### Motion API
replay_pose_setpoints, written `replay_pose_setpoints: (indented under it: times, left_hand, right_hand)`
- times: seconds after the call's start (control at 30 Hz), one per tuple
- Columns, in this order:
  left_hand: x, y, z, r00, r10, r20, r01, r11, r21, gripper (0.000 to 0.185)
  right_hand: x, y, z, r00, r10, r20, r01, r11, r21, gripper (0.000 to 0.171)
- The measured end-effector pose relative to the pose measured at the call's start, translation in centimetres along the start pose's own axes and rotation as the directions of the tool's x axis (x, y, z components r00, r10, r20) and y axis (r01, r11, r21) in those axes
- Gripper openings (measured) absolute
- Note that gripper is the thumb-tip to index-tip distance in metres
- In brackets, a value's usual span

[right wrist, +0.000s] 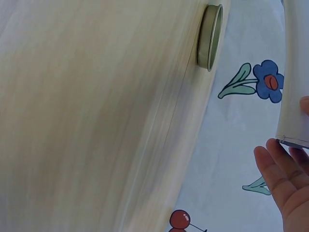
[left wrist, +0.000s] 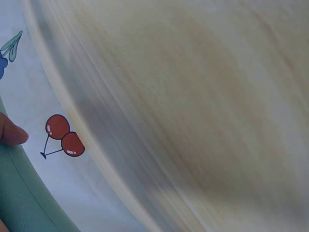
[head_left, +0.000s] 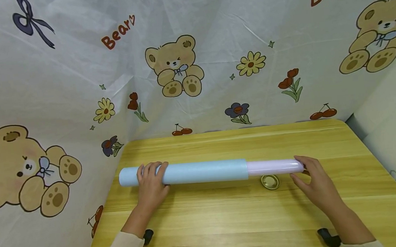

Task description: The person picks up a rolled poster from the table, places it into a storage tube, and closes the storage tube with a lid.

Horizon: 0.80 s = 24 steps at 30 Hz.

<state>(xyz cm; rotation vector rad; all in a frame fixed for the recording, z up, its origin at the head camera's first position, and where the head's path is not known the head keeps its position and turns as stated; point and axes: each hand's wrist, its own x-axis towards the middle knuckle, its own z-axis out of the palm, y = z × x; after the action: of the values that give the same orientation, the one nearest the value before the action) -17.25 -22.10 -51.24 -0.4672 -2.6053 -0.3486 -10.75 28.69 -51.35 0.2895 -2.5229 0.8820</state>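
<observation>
Where a white cloth printed with bears, flowers and cherries hangs as a backdrop on the far and left sides, a pale wooden table fills the lower part of the head view; the cloth also drapes a surface at the right.

Across the table, lying left to right, is a long roll; most of it is pale blue, and a narrower lilac tube sticks out of its right end, as if one roll were sleeved inside the other; it rests on the wood, nearer the far edge than the near one.

The left hand lies over the blue part close to its left end, fingers curled over the top, holding it, seemingly to keep it from rolling; the left wrist view shows only one fingertip on the roll, with table edge and cherry print blurred behind.

The right hand meets the lilac tip; fingers are fairly straight and the thumb sits at the end, touching rather than gripping, apparently steadying or pushing that end; in the right wrist view the fingers sit just under the tube's cut end.

A small gold ring-shaped tin sits on the table just in front of the tube, near the right hand but apart from it.
</observation>
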Motion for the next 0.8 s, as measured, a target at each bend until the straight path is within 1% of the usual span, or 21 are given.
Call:
replay_pose_setpoints:
  times: [0.23,0.37,0.6,0.8]
  left_hand:
    - [0.07,0.06,-0.04,1.000,0.005,-0.007,-0.005,1.000,-0.001,0.080]
    - [0.09,0.12,-0.06,1.000,0.007,-0.012,-0.007,1.000,-0.004,0.080]
    - [0.08,0.20,-0.04,1.000,0.011,-0.020,-0.011,1.000,-0.004,0.079]
    - [0.04,0.25,0.01,1.000,0.011,-0.019,-0.011,1.000,-0.003,0.080]
  right_hand:
    - [0.03,-0.47,0.00,1.000,0.007,-0.017,-0.006,0.998,0.066,0.070]
    - [0.12,-0.61,0.03,1.000,0.007,-0.016,-0.006,0.996,0.087,0.070]
    - [0.08,-0.61,0.30,0.999,0.035,0.004,-0.035,0.996,0.088,0.068]
    - [-0.02,-0.83,0.49,0.999,0.033,0.014,-0.034,0.995,0.098,0.068]
